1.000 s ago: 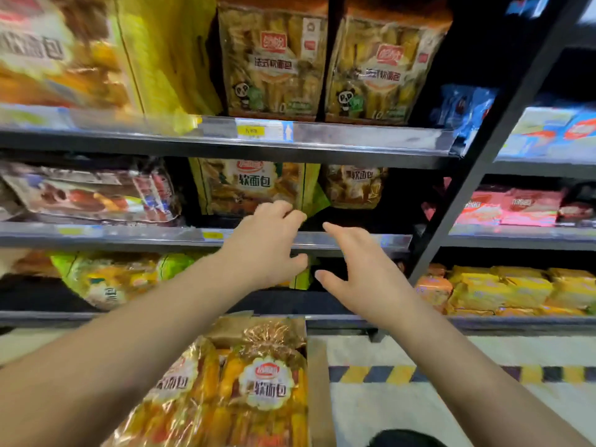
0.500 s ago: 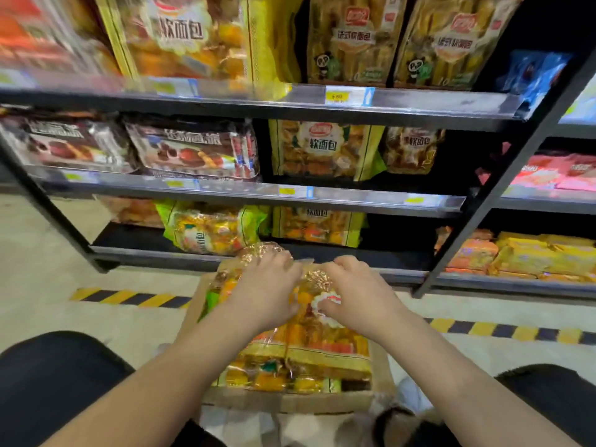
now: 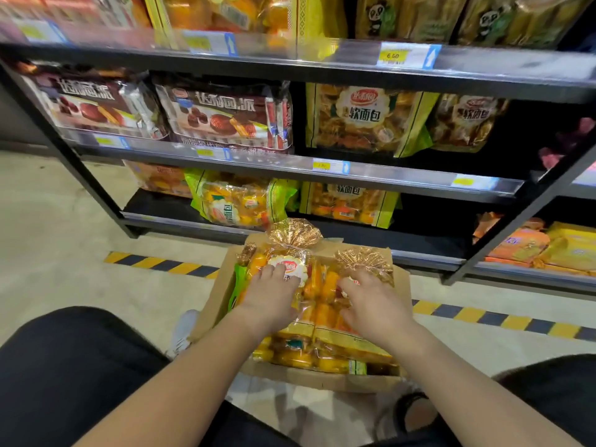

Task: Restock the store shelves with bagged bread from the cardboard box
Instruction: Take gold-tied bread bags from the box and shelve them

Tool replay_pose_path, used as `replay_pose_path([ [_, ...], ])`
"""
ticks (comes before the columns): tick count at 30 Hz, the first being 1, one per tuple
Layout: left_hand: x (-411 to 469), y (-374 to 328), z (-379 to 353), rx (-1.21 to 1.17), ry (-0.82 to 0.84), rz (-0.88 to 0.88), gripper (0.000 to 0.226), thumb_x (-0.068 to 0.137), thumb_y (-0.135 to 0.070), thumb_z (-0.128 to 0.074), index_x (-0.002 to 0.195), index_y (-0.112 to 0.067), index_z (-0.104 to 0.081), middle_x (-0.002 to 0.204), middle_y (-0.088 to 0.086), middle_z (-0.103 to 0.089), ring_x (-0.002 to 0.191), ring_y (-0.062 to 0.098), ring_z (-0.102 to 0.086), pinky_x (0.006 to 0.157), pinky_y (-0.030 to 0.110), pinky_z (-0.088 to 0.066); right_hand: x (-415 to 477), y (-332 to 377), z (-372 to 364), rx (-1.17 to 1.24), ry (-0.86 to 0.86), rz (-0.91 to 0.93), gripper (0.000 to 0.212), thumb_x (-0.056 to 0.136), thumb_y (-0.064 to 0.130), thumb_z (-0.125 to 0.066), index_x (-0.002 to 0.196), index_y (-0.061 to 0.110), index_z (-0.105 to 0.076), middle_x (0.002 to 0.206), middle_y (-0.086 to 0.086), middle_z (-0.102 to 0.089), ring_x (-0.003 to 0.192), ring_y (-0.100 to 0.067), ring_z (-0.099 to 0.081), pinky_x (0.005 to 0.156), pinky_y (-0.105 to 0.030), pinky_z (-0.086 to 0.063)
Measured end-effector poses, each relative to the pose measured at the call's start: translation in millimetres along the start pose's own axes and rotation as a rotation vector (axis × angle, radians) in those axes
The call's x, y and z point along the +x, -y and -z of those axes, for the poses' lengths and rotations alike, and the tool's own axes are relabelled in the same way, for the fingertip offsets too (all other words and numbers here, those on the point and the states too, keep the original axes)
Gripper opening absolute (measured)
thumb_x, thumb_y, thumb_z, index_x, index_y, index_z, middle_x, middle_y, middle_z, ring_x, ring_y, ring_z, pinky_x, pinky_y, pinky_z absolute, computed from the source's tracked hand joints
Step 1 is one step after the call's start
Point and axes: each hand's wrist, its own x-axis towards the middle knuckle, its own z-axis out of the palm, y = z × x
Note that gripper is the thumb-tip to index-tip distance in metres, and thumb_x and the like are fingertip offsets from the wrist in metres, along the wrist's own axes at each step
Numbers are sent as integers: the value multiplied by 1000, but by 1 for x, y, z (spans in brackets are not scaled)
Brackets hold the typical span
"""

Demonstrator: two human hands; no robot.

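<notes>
A cardboard box (image 3: 213, 304) stands on the floor between my knees, in front of the black shelving. Bagged bread in clear yellow-orange wrap lies in it, two bags side by side with gathered crinkly tops. My left hand (image 3: 272, 295) lies on the left bread bag (image 3: 290, 246), fingers spread by its round label. My right hand (image 3: 375, 301) lies on the right bread bag (image 3: 364, 259), fingers bent over its upper part. Whether either hand has a real grip on the wrap cannot be made out.
The bottom shelf (image 3: 354, 230) just behind the box carries a green-edged bread bag (image 3: 235, 204) lying flat and an upright one (image 3: 348, 201). The middle shelf (image 3: 387, 179) carries chocolate cake packs and soft-bread bags. A yellow-black floor stripe (image 3: 161, 262) runs along the unit. My dark-clad knees flank the box.
A second ago both hands were up at the middle shelf edge. They came down onto the bags in the box, and my view tilted downward; they have spread slightly apart since.
</notes>
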Motion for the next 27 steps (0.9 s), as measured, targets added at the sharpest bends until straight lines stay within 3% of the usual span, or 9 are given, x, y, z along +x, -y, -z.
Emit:
replay_pose_path([
  [4,12,18,-22,-34,78,59,68,98,-43,-58,159,-33,-29,167,16,-19,153,38,-18,122,51,-27,8,2,-17,-8,47,5,49,98,36,-56,145,29,-44,152,-7,-41,137,-30,-42,110,-42,-38],
  [7,20,32,-36,-103,113,113,73,99,-49,-57,161,-34,-22,169,16,-13,154,38,-16,121,50,-27,15,1,-27,-10,87,-11,49,99,34,-54,146,29,-43,150,-7,-42,136,-29,-43,109,-43,-39],
  [12,29,56,-56,-336,88,336,94,96,-52,-60,165,-26,-2,170,17,-7,154,40,-21,122,50,-29,22,-1,-35,-1,151,-11,52,99,29,-54,149,30,-40,150,-7,-40,138,-29,-40,111,-43,-37],
  [14,39,69,-72,-510,68,459,105,90,-57,-65,164,-23,2,168,18,-15,151,39,-29,120,50,-33,23,-3,-38,3,156,-8,53,99,29,-54,150,30,-39,151,-7,-40,138,-29,-40,112,-43,-37],
  [17,58,85,-98,-681,13,533,121,71,-72,-68,163,-22,-6,160,15,-39,143,36,-43,116,52,-40,24,-5,-40,9,155,-6,52,100,30,-54,150,29,-40,150,-7,-41,137,-29,-41,112,-43,-36],
  [20,78,98,-127,-823,91,581,124,62,-78,-71,159,-17,-25,151,13,-52,137,37,-51,112,53,-45,25,-6,-43,22,168,-8,52,100,31,-54,150,29,-39,149,-7,-41,137,-29,-41,113,-42,-37],
  [23,104,120,-171,-965,85,620,139,32,-97,-71,148,-26,-45,141,5,-63,125,32,-61,103,54,-52,25,-8,-45,33,181,-17,54,99,33,-56,150,32,-38,149,-7,-41,137,-29,-42,113,-43,-38],
  [27,80,101,-125,-1181,149,588,139,14,-84,-86,135,-20,-61,128,6,-70,114,31,-67,101,54,-54,22,-12,-45,30,206,-27,56,100,33,-55,152,33,-36,153,-8,-37,139,-30,-40,114,-42,-37],
])
